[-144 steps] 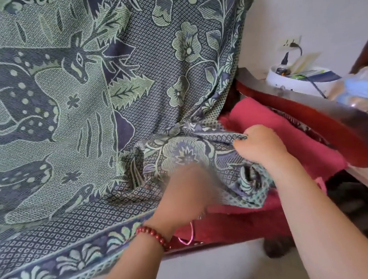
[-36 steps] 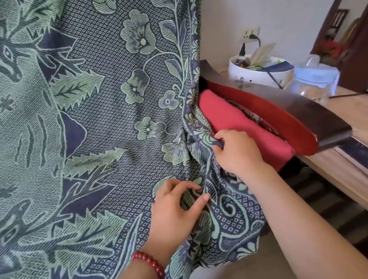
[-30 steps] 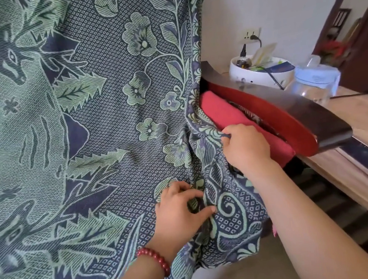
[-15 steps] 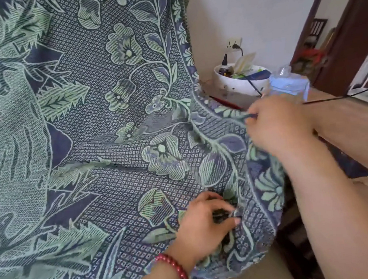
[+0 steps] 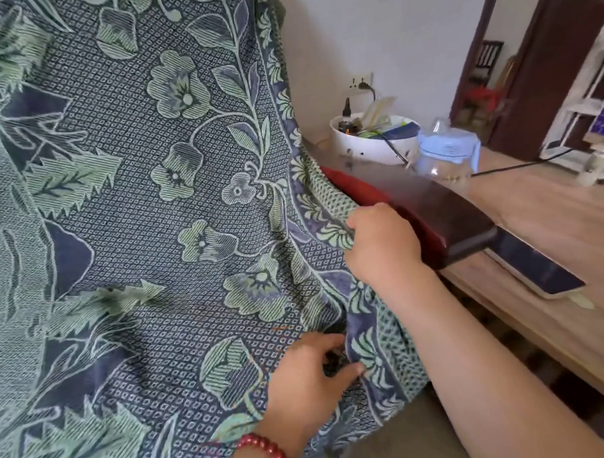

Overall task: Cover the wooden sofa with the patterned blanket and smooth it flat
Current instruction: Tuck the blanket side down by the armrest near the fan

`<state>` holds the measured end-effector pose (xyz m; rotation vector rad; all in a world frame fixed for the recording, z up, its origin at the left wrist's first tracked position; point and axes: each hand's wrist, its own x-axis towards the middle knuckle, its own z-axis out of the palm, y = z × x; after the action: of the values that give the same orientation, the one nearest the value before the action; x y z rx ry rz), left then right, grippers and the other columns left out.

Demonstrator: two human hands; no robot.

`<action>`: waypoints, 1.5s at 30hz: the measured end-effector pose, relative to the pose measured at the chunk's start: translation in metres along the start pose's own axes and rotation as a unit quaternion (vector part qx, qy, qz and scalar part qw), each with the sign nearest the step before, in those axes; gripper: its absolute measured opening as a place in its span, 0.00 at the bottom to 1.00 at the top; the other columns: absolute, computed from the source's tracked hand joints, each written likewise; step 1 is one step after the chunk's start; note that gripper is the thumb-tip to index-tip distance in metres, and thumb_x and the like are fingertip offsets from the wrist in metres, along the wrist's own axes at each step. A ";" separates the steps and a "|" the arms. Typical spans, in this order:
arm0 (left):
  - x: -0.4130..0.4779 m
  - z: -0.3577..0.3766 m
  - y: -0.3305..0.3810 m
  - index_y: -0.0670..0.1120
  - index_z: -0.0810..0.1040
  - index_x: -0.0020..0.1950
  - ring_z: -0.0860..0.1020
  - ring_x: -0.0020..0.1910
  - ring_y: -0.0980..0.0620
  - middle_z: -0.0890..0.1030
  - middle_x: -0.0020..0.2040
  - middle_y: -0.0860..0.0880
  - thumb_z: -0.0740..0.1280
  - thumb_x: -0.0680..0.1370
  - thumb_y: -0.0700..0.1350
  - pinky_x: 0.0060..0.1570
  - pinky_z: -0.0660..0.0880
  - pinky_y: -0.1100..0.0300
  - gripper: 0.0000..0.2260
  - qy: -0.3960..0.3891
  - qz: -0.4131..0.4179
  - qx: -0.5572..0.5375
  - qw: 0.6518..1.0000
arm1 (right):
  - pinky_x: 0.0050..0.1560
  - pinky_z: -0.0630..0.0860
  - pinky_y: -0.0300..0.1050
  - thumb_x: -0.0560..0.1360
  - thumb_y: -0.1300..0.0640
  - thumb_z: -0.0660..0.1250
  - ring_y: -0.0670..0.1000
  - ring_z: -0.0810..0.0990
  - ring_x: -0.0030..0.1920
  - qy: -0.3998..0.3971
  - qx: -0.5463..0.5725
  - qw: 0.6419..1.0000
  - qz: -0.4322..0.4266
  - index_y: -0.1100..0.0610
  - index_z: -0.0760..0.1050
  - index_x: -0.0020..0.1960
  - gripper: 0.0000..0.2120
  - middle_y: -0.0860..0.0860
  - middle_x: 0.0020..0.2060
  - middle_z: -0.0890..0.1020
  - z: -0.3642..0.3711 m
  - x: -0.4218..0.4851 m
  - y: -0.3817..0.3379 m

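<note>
The blue and green patterned blanket (image 5: 153, 220) with flowers and leaves hangs over the sofa's back and seat and fills the left of the view. The sofa's dark red wooden armrest (image 5: 434, 210) sticks out on the right, uncovered. My right hand (image 5: 378, 244) grips the blanket's bordered edge right beside the armrest's inner side. Lower down, my left hand (image 5: 310, 385), with a red bead bracelet on the wrist, pinches a fold of the blanket near the seat's front right corner. Wrinkles run between the two hands.
A low wooden table (image 5: 550, 243) stands right of the armrest. On it are a white bowl of odds and ends (image 5: 373, 138), a clear jug with a blue lid (image 5: 447, 157), a cable and a flat dark device (image 5: 538, 270). A dark door frame (image 5: 548, 54) is behind.
My right hand has pulled the blanket's edge over the red cushion, then come down from above the armrest to its inner side. The red cushion is now hidden. My left hand keeps its hold.
</note>
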<state>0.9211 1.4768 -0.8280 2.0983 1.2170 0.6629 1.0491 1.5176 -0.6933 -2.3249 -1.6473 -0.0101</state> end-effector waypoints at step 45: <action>0.019 -0.033 -0.034 0.61 0.76 0.51 0.73 0.52 0.65 0.74 0.53 0.62 0.72 0.73 0.46 0.53 0.73 0.66 0.13 0.107 -0.020 -0.090 0.990 | 0.68 0.65 0.44 0.76 0.57 0.64 0.51 0.65 0.71 0.027 0.030 0.984 -0.175 0.59 0.69 0.69 0.22 0.52 0.71 0.65 0.077 0.006 -0.001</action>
<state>0.8880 1.5151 -0.8279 1.8867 1.2583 0.9623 1.0377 1.5415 -0.7663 -1.9466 -1.9762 -0.0945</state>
